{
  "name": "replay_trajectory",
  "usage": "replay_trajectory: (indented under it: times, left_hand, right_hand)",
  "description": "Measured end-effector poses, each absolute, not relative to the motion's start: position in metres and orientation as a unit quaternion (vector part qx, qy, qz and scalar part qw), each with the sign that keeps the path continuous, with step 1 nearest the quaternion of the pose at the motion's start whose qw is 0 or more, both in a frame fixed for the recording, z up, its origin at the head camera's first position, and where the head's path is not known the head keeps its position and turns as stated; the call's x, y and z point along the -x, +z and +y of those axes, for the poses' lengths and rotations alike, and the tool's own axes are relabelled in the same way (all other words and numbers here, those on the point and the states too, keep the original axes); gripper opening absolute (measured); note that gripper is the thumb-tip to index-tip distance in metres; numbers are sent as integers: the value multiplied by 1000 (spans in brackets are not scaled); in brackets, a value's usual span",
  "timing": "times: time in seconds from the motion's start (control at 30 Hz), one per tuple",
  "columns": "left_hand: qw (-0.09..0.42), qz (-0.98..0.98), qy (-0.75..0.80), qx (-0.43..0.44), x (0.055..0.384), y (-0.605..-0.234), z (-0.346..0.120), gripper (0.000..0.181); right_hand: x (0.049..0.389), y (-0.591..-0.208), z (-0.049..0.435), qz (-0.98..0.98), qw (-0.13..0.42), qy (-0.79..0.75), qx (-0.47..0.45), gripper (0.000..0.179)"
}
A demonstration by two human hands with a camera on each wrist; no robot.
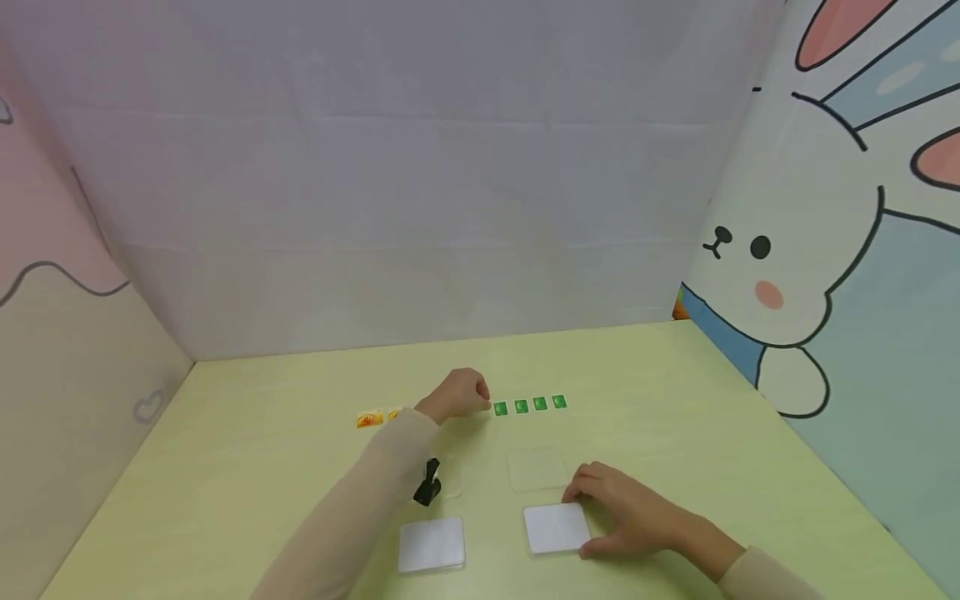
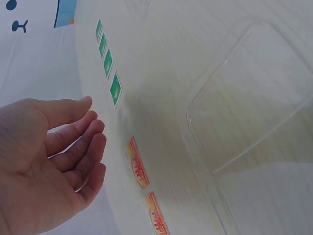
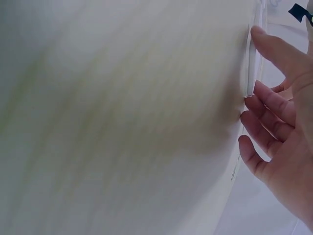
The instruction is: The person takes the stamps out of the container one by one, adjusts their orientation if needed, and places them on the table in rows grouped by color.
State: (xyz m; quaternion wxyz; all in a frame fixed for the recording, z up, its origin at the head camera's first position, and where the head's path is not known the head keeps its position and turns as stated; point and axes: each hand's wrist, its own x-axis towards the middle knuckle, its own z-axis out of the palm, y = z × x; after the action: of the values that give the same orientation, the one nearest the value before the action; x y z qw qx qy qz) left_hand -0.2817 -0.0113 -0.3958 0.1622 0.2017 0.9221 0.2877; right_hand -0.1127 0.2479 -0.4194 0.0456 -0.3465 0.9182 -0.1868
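In the head view my left hand (image 1: pixel 455 394) reaches across the table between the orange picture pieces (image 1: pixel 370 419) and a row of small green squares (image 1: pixel 521 407). The left wrist view shows its fingers loosely bent with nothing in them, beside the nearest green piece (image 2: pixel 115 89). My right hand (image 1: pixel 626 510) is at the right side of a flat white rectangle in a clear case (image 1: pixel 557 528). Thumb and fingers hold its two right corners; in the right wrist view the case's thin edge (image 3: pixel 251 68) shows between them.
A second white rectangle in a clear case (image 1: pixel 432 545) lies to the left. Behind the cases is a clear square tray (image 1: pixel 537 469); another clear tray (image 1: pixel 450 477) is partly hidden by the left sleeve, which has a black strap (image 1: pixel 428 483). Walls border the yellow table (image 1: pixel 247 467).
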Motion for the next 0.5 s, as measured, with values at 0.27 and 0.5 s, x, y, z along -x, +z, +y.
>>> replay_trajectory:
  times: [0.27, 0.5]
  left_hand:
    - [143, 924, 279, -219, 272, -394, -15, 9]
    - [140, 928, 264, -222, 268, -394, -16, 12]
  right_hand:
    - [112, -418, 248, 917, 43, -185, 349, 49]
    - [113, -420, 248, 920, 44, -184, 342, 48]
